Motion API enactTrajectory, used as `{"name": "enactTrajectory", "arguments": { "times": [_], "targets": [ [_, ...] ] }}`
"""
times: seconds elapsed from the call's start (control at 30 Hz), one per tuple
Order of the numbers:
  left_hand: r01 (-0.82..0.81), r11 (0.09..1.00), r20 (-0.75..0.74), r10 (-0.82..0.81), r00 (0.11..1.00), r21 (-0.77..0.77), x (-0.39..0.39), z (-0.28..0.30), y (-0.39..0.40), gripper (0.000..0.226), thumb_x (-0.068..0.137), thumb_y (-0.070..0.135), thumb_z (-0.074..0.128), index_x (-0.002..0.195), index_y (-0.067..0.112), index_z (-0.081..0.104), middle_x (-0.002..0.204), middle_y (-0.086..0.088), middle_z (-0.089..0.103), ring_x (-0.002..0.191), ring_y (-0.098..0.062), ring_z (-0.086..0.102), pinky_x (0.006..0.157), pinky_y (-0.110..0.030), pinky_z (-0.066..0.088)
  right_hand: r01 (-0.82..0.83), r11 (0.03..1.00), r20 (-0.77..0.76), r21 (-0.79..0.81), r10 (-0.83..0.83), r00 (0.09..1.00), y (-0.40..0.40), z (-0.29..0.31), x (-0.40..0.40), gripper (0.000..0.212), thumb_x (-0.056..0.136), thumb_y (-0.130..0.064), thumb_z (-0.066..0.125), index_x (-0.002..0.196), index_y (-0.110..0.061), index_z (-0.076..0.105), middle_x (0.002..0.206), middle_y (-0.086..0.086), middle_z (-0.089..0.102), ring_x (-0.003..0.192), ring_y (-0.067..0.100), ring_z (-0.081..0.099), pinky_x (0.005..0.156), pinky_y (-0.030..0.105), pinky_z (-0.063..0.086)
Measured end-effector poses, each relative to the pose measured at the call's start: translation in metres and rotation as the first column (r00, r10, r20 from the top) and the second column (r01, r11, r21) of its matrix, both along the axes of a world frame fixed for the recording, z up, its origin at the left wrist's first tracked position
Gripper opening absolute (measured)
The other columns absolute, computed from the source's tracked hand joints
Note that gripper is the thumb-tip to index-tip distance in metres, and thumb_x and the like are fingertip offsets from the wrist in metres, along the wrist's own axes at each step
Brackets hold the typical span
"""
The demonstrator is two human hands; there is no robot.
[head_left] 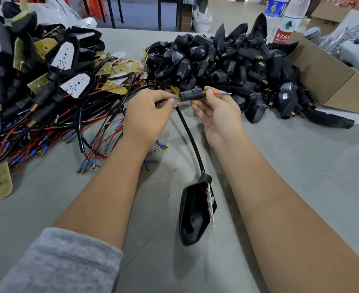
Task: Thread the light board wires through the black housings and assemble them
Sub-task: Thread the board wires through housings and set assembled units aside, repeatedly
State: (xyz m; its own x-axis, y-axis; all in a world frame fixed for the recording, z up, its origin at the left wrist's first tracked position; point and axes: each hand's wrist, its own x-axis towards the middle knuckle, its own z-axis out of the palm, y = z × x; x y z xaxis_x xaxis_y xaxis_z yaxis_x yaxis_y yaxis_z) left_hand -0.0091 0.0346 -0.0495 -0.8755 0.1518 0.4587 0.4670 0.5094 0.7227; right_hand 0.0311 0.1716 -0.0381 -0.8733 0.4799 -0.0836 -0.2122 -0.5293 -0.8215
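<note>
the left hand (147,115) pinches the red wire (178,100) between thumb and fingertip just left of a small black housing (192,94), and the right hand (215,112) pinches that housing at its brass-threaded right end, thumb on top. the wire already runs through it: a red length with a blue sleeve and brass tip (224,94) pokes out to the right. all of this is held above the grey table (290,166), about mid-scene. from the left hand a black sleeved cable (190,136) droops towards the near side to a larger black shell (195,210) lying on the table with a pale light board (212,205) tucked along its right edge

the wire looks thin, limp and light, so it is best gripped close to the housing mouth, or it will likely buckle rather than push. the housing seems rigid plastic, easy to pinch around its barrel. the brass tip is small and could snag inside. the solder joints at the board are probably the weak point, so pulling hard on the cable is a risk

to the left lies a tangle of wired boards (47,106), loose ends reaching close to the left wrist. at the far right a heap of empty black housings (227,64), then a cardboard box (333,81) and plastic bottles (284,20) beyond; nothing lies between the hands and the shell
</note>
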Motion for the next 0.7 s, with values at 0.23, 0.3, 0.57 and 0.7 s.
{"name": "enactTrajectory", "arguments": {
  "times": [0.23, 0.3, 0.57, 0.7],
  "targets": [
    [0.018, 0.999, -0.004, -0.017, 1.000, 0.048, 0.0007, -0.0003, -0.0001, 0.015, 0.092, 0.021, 0.062, 0.101, 0.022, 0.075, 0.082, 0.015, 0.063, 0.073, 0.011, 0.055, 0.069, -0.005, 0.041, -0.005, 1.000, 0.002, 0.031, 0.005, 1.000, -0.0005, 0.0000, -0.0001, 0.013, 0.101, -0.003, 0.047, 0.095, -0.006, 0.058, 0.084, 0.012, 0.061, 0.065, 0.018, 0.058, 0.065, 0.024, 0.055],
    [-0.001, 0.994, 0.029, -0.002, 1.000, 0.110, 0.0007, -0.0010, 0.0007, 0.009, 0.090, 0.022, 0.066, 0.098, 0.024, 0.070, 0.081, 0.018, 0.063, 0.076, 0.004, 0.060, 0.072, -0.012, 0.047, -0.001, 0.999, -0.005, 0.036, 0.001, 1.000, -0.0007, 0.0004, 0.0003, 0.012, 0.101, -0.003, 0.048, 0.097, -0.005, 0.058, 0.084, 0.012, 0.061, 0.066, 0.018, 0.058, 0.065, 0.024, 0.054],
    [0.000, 0.988, 0.093, -0.014, 0.996, 0.155, -0.0002, -0.0016, -0.0004, 0.012, 0.089, 0.022, 0.067, 0.080, 0.029, 0.064, 0.082, 0.004, 0.071, 0.078, -0.009, 0.064, 0.077, -0.032, 0.054, -0.033, 0.992, -0.026, 0.120, 0.036, 0.999, -0.0018, 0.0004, 0.0017, 0.007, 0.099, -0.004, 0.051, 0.102, -0.004, 0.057, 0.090, 0.013, 0.062, 0.071, 0.019, 0.060, 0.072, 0.026, 0.057],
    [-0.010, 0.990, 0.090, -0.003, 0.996, 0.139, 0.0028, -0.0006, 0.0001, 0.017, 0.088, 0.024, 0.068, 0.075, 0.034, 0.063, 0.073, 0.012, 0.066, 0.068, 0.001, 0.060, 0.070, -0.025, 0.051, -0.007, 0.963, -0.026, 0.269, 0.015, 1.000, -0.0046, -0.0021, 0.0013, 0.012, 0.093, -0.001, 0.060, 0.101, -0.007, 0.054, 0.082, 0.010, 0.065, 0.071, 0.019, 0.064, 0.072, 0.028, 0.057]
  ]
}}
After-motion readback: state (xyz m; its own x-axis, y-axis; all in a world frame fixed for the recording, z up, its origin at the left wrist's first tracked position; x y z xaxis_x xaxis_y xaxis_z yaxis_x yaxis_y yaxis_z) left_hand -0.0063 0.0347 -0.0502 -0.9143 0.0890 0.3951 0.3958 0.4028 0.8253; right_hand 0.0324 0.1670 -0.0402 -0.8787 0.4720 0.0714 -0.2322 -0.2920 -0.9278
